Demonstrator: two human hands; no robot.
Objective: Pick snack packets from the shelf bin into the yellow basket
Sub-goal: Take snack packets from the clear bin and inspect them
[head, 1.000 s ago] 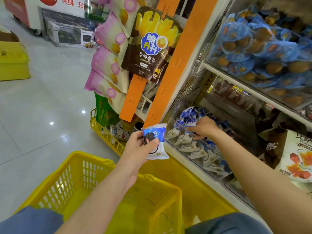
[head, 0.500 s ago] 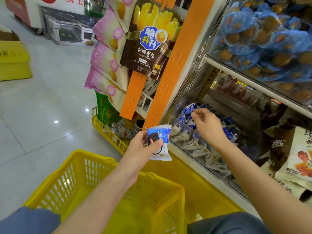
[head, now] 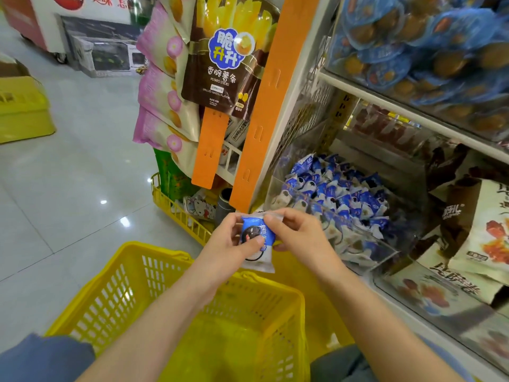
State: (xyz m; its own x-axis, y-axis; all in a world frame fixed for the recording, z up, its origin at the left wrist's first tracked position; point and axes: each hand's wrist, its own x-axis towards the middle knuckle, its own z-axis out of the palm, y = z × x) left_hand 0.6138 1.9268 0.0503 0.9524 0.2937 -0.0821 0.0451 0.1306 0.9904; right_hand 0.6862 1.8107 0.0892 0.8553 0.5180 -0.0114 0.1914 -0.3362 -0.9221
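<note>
A blue and white snack packet (head: 257, 239) with a dark round biscuit picture is held above the far rim of the yellow basket (head: 132, 293). My left hand (head: 230, 242) grips its left side with the thumb across the front. My right hand (head: 298, 235) pinches its top right edge. The clear shelf bin (head: 366, 252) to the right holds several more of the same blue and white packets (head: 338, 194). The basket's inside looks bare where I can see it.
An orange upright strip (head: 264, 106) and hanging potato stick bags (head: 220, 53) stand just behind the hands. Pink bags (head: 162, 86) hang to the left. A low yellow rack (head: 179, 210) sits on the tiled floor. Another yellow basket (head: 22, 111) is far left. Upper shelf bins hold blue wrapped snacks (head: 429, 42).
My right hand left the shelf bin and came left to the packet in my left hand, now pinching its top edge. The left hand and packet stayed over the basket rim.
</note>
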